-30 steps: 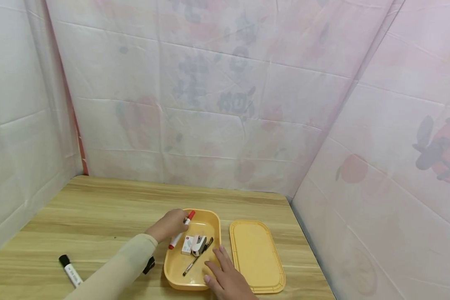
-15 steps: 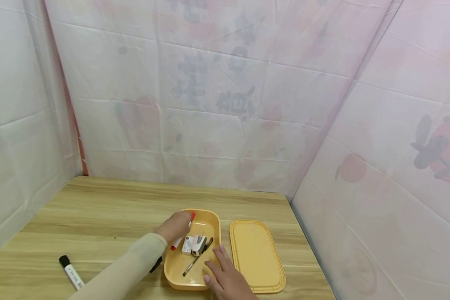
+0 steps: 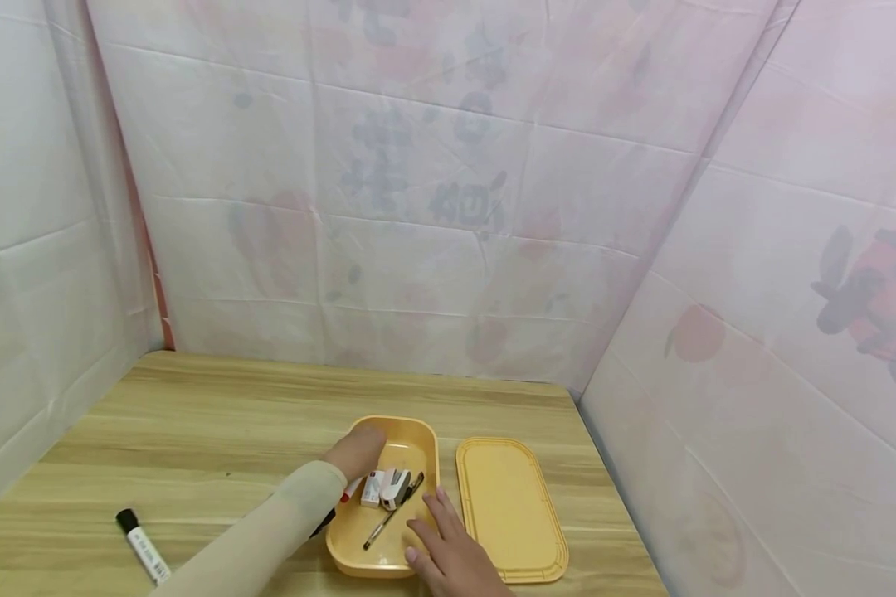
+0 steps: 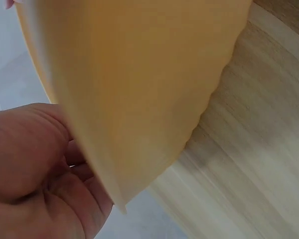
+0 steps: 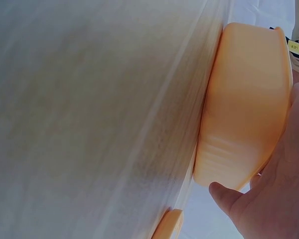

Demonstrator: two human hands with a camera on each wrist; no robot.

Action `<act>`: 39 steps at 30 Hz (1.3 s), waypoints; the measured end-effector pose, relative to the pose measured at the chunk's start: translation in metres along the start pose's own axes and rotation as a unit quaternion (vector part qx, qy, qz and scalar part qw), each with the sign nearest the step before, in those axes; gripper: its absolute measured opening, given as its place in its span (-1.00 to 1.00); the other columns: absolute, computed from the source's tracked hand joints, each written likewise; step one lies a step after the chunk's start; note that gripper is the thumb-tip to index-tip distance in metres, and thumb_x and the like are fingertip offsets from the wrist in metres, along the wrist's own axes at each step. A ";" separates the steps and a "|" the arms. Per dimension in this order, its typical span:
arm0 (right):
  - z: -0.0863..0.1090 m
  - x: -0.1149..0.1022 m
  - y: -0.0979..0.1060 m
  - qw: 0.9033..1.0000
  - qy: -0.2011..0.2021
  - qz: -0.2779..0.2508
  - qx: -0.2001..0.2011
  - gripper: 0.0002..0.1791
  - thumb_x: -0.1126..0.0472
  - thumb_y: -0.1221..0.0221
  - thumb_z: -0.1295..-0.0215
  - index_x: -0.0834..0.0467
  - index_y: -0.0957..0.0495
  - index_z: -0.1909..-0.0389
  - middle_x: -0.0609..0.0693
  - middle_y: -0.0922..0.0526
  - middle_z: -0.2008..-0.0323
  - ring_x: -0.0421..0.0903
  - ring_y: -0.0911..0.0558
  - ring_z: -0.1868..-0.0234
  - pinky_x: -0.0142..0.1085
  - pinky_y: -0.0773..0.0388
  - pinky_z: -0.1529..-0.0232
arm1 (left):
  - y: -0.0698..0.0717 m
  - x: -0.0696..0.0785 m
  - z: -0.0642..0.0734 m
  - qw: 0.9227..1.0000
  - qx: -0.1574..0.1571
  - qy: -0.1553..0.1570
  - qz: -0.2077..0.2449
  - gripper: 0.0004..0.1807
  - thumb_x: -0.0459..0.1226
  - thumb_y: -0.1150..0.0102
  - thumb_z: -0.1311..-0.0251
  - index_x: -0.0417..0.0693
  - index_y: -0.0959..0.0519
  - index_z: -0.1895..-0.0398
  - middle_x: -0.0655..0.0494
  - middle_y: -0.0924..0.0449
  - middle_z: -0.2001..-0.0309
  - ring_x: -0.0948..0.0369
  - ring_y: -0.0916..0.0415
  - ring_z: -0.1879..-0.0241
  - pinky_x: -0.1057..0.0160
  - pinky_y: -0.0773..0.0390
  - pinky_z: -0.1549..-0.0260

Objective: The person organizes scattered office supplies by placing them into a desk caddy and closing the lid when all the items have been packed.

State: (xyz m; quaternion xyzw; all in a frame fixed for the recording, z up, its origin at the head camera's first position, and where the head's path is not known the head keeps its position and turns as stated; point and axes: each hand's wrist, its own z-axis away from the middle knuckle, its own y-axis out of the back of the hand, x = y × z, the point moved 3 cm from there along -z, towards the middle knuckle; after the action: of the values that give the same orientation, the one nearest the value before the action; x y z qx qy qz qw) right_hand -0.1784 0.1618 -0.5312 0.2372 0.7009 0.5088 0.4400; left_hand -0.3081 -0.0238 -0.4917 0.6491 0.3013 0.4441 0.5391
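Note:
My left hand point(image 3: 362, 452) reaches over the left rim into a yellow plastic box point(image 3: 343, 560), gripping a red-ended marker point(image 3: 351, 489). Most of the marker is hidden under the hand. In the left wrist view, the box wall covers the fingers of that left hand point(image 4: 45, 174). Inside the box lie a small white carton point(image 3: 372, 489), a pink-and-white mini stapler point(image 3: 396, 489) and a black pen point(image 3: 379, 529). My right hand point(image 3: 455, 551) rests on the box's near right rim with fingers spread. The right wrist view shows one finger of that right hand point(image 5: 269, 194) along the box's outer wall.
A flat yellow lid point(image 3: 511, 510) lies just right of the box. To the left, a black-capped white marker point(image 3: 145, 547) lies on the wooden table point(image 3: 216, 439). Pale printed sheets point(image 3: 418, 166) hang around the table.
My left hand has moved right and deeper into the box with the red-ended marker, now covering the marker's far red end. The right hand stays at the rim.

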 end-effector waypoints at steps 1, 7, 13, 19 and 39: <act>0.000 0.000 0.000 1.000 -0.001 -0.001 0.000 -0.46 -0.22 0.29 -0.48 -0.08 -0.40 -0.27 0.07 -0.08 -0.47 0.12 0.04 -0.49 0.15 -0.41 -0.12 | 0.000 0.000 0.000 1.000 -0.004 0.002 -0.001 -0.72 -0.58 -0.14 -0.04 -0.08 -0.42 0.64 0.14 -0.36 0.63 0.22 -0.24 0.58 0.27 -0.37 0.51; 0.000 -0.001 0.001 1.000 -0.005 0.000 -0.006 -0.44 -0.23 0.30 -0.48 -0.08 -0.41 -0.26 0.07 -0.08 -0.47 0.11 0.05 -0.49 0.14 -0.41 -0.11 | 0.000 0.001 0.002 1.000 -0.016 0.013 -0.005 -0.71 -0.58 -0.15 -0.04 -0.09 -0.40 0.67 0.13 -0.32 0.65 0.21 -0.20 0.60 0.28 -0.31 0.56; 0.000 -0.002 0.001 1.000 -0.003 0.002 -0.002 -0.45 -0.22 0.29 -0.48 -0.09 -0.41 -0.27 0.07 -0.07 -0.47 0.10 0.04 -0.49 0.12 -0.36 -0.17 | 0.002 0.003 0.005 0.999 -0.024 0.021 -0.013 -0.73 -0.57 -0.20 -0.02 -0.08 -0.44 0.63 0.16 -0.37 0.61 0.22 -0.22 0.59 0.30 -0.34 0.55; -0.001 -0.001 0.001 1.000 0.013 0.006 0.005 -0.47 -0.17 0.27 -0.50 -0.03 -0.43 -0.25 0.12 -0.08 -0.46 0.15 0.05 -0.49 0.15 -0.46 -0.05 | 0.003 0.006 0.007 0.999 -0.025 0.021 -0.010 -0.74 -0.59 -0.13 -0.07 -0.10 -0.44 0.62 0.12 -0.38 0.59 0.21 -0.25 0.58 0.27 -0.37 0.53; 0.000 0.000 0.002 1.000 0.013 -0.008 -0.002 -0.47 -0.15 0.26 -0.50 0.01 -0.42 -0.26 0.12 -0.05 -0.47 0.16 0.10 -0.49 0.18 -0.49 0.01 | 0.012 0.012 0.004 0.999 -0.033 0.020 -0.007 -0.87 -0.15 -0.26 -0.10 0.04 -0.55 0.48 0.22 -0.51 0.50 0.21 -0.38 0.46 0.13 -0.43 0.39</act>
State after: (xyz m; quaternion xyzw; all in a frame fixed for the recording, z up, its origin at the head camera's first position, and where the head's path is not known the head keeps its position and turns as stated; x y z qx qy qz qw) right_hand -0.1789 0.1622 -0.5289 0.2246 0.7075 0.5097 0.4350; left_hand -0.3005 -0.0178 -0.4773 0.6197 0.3015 0.4629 0.5575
